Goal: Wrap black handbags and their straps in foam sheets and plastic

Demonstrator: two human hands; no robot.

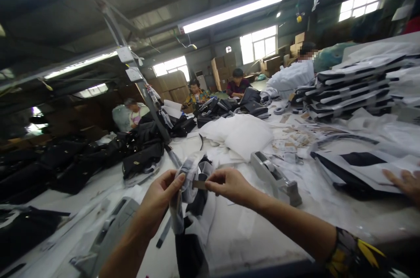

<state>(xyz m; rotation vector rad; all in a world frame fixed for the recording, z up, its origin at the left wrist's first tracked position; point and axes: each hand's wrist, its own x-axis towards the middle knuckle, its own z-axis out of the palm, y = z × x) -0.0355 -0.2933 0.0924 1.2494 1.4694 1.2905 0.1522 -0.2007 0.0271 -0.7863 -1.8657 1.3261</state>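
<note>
A black bag (pixel 189 251), partly covered in white wrapping, stands on the white table in front of me. Its strap (pixel 177 214) is sheathed in clear plastic and rises toward my hands. My left hand (pixel 163 191) is closed around the wrapped strap, thumb on top. Between the thumb and fingers of my right hand (pixel 231 185) is the end of a small brown card tag (pixel 199 184), which reaches to the strap's plastic. Whether the tag is attached there I cannot tell.
Grey tape dispensers stand to the right (pixel 274 175) and left (pixel 111 227). White sheets (pixel 244 135) lie ahead. A co-worker's hand (pixel 405 181) rests on a wrapped bag (pixel 354 170); stacked bags (pixel 354 87) rise behind it. A metal post (pixel 152 109) stands left of centre, near black bags (pixel 142 160).
</note>
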